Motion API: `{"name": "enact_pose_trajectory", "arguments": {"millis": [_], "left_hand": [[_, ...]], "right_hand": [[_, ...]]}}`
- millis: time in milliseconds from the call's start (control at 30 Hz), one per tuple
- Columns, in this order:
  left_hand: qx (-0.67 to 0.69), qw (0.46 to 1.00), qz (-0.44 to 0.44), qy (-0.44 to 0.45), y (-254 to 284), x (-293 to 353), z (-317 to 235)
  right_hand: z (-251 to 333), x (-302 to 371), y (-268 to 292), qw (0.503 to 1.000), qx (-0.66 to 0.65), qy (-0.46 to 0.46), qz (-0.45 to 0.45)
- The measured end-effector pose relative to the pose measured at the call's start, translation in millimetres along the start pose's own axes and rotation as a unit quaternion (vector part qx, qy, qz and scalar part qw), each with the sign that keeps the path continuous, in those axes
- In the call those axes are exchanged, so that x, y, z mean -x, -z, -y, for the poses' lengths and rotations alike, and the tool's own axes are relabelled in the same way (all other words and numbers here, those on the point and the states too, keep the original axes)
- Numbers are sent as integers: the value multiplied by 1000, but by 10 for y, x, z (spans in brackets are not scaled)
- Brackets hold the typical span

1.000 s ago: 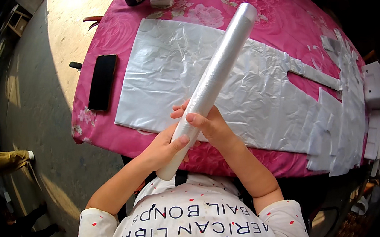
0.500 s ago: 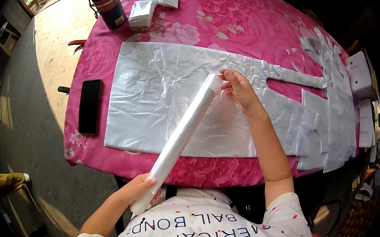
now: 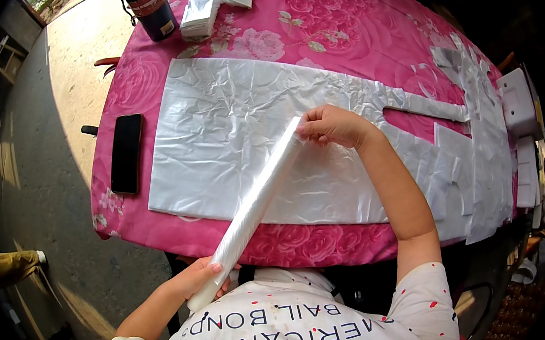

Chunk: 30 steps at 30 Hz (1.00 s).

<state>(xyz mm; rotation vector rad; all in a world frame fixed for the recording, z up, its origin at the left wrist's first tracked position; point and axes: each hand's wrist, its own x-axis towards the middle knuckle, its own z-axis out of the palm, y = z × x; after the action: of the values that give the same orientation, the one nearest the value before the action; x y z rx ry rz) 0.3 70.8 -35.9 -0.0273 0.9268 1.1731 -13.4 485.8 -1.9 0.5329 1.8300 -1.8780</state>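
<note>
A long roll of translucent white plastic film (image 3: 250, 209) slants across the front of the table toward my body. My left hand (image 3: 207, 276) is wrapped around its near end. At the far end, my right hand (image 3: 328, 127) is closed, with thumb and fingers pinching the film at the tip of the roll. Beneath lies a flat stack of white plastic vest bags (image 3: 204, 124), wrinkled on top, its handle strips pointing right.
A black phone (image 3: 127, 153) rests at the table's left edge. Folded white plastic packets (image 3: 200, 17) and a dark cup (image 3: 148, 10) stand at the back left. Loose plastic sheets (image 3: 488, 147) hang over the right side of the pink floral tablecloth (image 3: 329, 11), near a white plastic container (image 3: 518, 104).
My right hand has turned and closed from loosely bent fingers to a pinch at the roll's far end. Its forearm has swung outward to the right. My left hand keeps its hold.
</note>
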Motion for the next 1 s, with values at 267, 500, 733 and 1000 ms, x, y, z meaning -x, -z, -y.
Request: {"name": "enact_pose_trajectory", "arguments": {"millis": [267,500,733,1000], "left_hand": [[-28,999,-41,-10,7,51,-65],[-88,995,-20,51,290,447,78],[-292,955,-10,61,321,624,-393],[-823,503,-173,-201,-579,-344,-1854]], "right_hand": [[-47,-2,98,985,37,93,-137],[-369,262,1350,903,98,143,-392],[-394,268,1293,914,67,176,-359],[-24,-144,621,942,113,202,-244]]}}
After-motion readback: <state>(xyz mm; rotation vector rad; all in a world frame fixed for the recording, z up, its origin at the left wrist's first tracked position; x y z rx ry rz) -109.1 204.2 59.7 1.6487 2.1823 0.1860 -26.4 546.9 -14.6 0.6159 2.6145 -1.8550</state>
